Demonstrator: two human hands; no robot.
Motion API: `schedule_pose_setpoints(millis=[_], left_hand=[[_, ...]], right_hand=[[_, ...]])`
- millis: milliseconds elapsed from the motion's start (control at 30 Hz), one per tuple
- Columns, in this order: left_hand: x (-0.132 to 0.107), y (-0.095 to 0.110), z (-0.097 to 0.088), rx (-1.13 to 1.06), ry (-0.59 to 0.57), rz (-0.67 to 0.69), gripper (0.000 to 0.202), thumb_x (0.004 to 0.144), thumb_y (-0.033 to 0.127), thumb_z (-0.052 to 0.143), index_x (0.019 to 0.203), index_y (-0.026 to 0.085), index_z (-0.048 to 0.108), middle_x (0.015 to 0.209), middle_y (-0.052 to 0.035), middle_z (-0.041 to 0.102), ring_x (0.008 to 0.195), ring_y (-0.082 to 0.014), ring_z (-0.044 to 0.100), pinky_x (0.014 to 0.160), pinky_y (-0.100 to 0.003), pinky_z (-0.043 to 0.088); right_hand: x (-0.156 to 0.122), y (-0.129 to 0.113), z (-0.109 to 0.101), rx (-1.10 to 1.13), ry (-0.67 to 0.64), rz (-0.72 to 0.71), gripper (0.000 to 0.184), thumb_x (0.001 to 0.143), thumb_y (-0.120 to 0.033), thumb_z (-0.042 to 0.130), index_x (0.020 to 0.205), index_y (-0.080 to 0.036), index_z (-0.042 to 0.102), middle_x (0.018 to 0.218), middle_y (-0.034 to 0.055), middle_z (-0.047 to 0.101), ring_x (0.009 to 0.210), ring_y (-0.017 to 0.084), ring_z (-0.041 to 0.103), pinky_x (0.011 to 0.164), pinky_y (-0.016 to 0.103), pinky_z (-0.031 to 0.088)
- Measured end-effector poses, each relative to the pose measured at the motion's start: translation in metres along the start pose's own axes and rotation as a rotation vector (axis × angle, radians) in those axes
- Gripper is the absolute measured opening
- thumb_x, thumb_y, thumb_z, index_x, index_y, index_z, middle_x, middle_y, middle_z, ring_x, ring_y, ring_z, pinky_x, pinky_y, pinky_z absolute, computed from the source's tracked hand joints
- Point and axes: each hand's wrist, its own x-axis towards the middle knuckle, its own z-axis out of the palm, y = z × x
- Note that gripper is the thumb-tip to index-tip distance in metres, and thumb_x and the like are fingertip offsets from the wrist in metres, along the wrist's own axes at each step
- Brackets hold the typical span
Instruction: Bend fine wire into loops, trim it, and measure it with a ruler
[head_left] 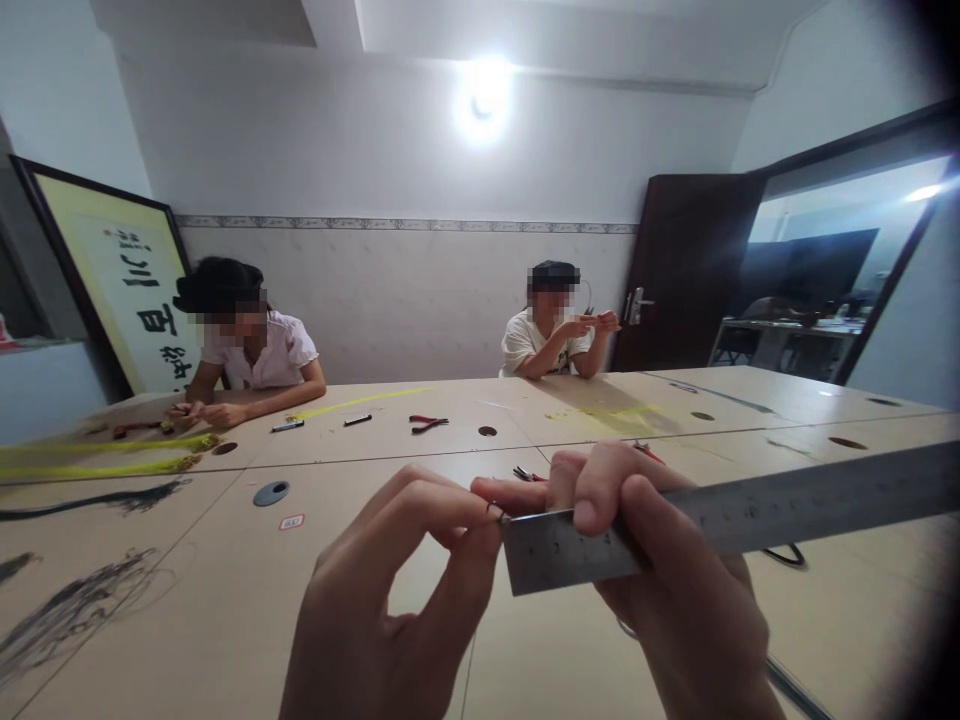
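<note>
A steel ruler is gripped in my right hand, its thumb and bent fingers closed around it near one end. The ruler extends to the right, slightly tilted, with its square end facing my left hand. Thumb and forefinger of that left hand pinch together on a thin dark wire right at the ruler's corner. Only a short piece of the wire shows; the rest is hidden by my fingers. My right forefinger reaches along behind the ruler towards the pinch.
Red-handled pliers lie across the table, with more pliers behind my right hand. Dark wires and yellow strands spread at left, near a grey round cover. Two people sit opposite, working with their hands.
</note>
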Motion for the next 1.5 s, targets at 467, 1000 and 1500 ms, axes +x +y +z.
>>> schedule_pose_setpoints(millis=[467,1000,1500], left_hand=[[0.000,0.000,0.001,0.033,0.020,0.001,0.022,0.088,0.011,0.056,0.077,0.030,0.061,0.076,0.0127,0.067,0.073,-0.0040,0.064,0.067,-0.011,0.051],[0.001,0.000,-0.001,0.035,0.004,0.010,0.023,0.088,0.011,0.056,0.076,0.030,0.061,0.076,0.0115,0.069,0.073,-0.0062,0.066,0.067,-0.013,0.053],[0.003,-0.006,-0.001,0.235,-0.095,0.030,0.018,0.089,0.012,0.056,0.080,0.028,0.057,0.073,0.0103,0.064,0.061,-0.0049,0.062,0.062,-0.014,0.051]], right_hand=[[0.001,-0.001,0.001,-0.027,0.024,0.023,0.025,0.098,-0.040,0.054,0.083,-0.030,0.072,0.065,-0.0021,0.055,0.072,0.018,0.065,0.082,0.035,0.054],[0.001,-0.001,0.001,-0.030,0.020,0.032,0.024,0.098,-0.040,0.055,0.084,-0.030,0.072,0.065,-0.0029,0.054,0.072,0.016,0.066,0.089,0.036,0.054],[-0.007,-0.002,0.009,-0.194,0.087,0.324,0.019,0.101,-0.042,0.047,0.109,-0.027,0.055,0.044,-0.0109,0.048,0.036,0.008,0.052,0.043,0.018,0.048]])
